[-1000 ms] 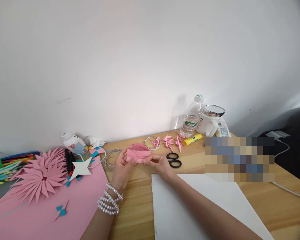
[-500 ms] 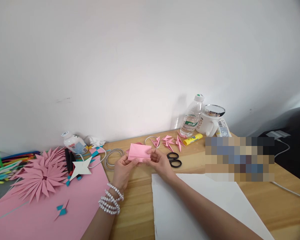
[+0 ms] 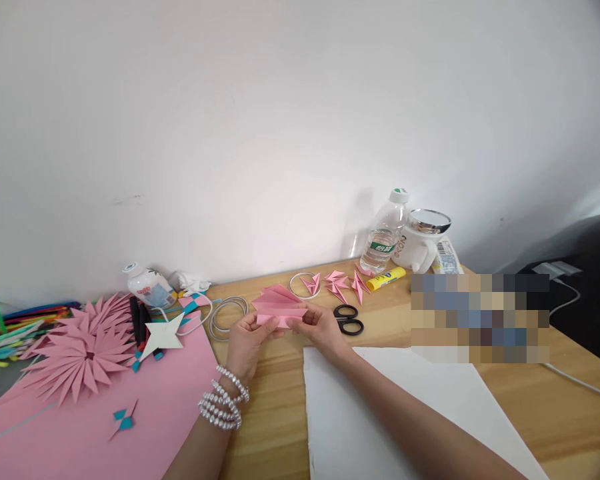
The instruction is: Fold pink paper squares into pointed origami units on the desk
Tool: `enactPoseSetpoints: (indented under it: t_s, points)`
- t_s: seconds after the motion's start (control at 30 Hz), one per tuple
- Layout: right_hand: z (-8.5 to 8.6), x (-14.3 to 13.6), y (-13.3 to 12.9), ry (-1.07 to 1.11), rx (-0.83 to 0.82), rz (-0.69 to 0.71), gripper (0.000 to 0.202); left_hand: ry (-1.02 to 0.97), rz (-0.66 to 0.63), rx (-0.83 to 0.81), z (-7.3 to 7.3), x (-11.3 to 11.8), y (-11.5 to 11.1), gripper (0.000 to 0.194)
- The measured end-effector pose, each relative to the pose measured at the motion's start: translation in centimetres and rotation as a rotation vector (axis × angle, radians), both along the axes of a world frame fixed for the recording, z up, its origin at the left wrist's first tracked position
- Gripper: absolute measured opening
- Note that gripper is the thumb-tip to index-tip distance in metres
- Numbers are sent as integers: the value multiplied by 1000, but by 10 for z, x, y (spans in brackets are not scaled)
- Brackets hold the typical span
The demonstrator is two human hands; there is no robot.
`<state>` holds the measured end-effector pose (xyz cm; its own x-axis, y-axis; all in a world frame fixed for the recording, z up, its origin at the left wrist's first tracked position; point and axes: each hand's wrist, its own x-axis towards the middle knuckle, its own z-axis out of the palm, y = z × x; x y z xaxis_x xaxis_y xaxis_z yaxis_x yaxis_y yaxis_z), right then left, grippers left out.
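A small folded pink paper (image 3: 280, 314) is held up between both hands over the wooden table (image 3: 265, 427). My left hand (image 3: 247, 337) pinches its left end, with pearl bracelets (image 3: 223, 403) round the wrist. At the right end, my right hand (image 3: 321, 328) pinches it between thumb and fingers. More pink paper (image 3: 275, 295) shows just behind the held piece; whether the two are joined I cannot tell. Black-handled scissors (image 3: 349, 320) lie beside my right hand, their blades hidden.
Pink folded shapes (image 3: 337, 287), a yellow glue stick (image 3: 386, 279), a water bottle (image 3: 384, 233) and a white mug (image 3: 420, 240) stand or lie behind. White board (image 3: 380, 413) is at right. On pink sheet (image 3: 170, 400) at left are paper flowers (image 3: 87, 357) and a star (image 3: 164, 335).
The held pink paper has tilted and its upper flap no longer stands up facing me, so more pink paper shows behind it. Both hands keep their grip and have barely moved.
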<state>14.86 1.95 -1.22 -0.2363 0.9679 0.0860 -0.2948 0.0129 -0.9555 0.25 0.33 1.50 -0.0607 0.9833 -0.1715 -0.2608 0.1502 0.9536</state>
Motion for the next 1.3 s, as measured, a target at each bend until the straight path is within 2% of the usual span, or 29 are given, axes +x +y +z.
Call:
enactPoseSetpoints:
  t_s: [0.3, 0.43, 0.63, 0.77, 1.07, 1.3]
  points:
    - [2, 0, -2, -44, 13, 0, 20, -24, 6, -14, 0, 4, -2, 25]
    - [4, 0, -3, -67, 24, 28, 21, -17, -31, -23, 0, 3, -2, 26]
    - [2, 1, -1, -108, -4, -2, 28, -42, -118, -42, 4, -1, -1, 21]
    - [-1, 1, 1, -101, -32, -6, 27, -30, -132, -40, 5, -3, -1, 20]
    - [-4, 2, 3, -108, -67, 3, 22, -7, -141, -60, 3, -4, -1, 28]
    - [-1, 3, 2, -130, -81, 2, 21, 6, -192, -76, 4, -6, -2, 30]
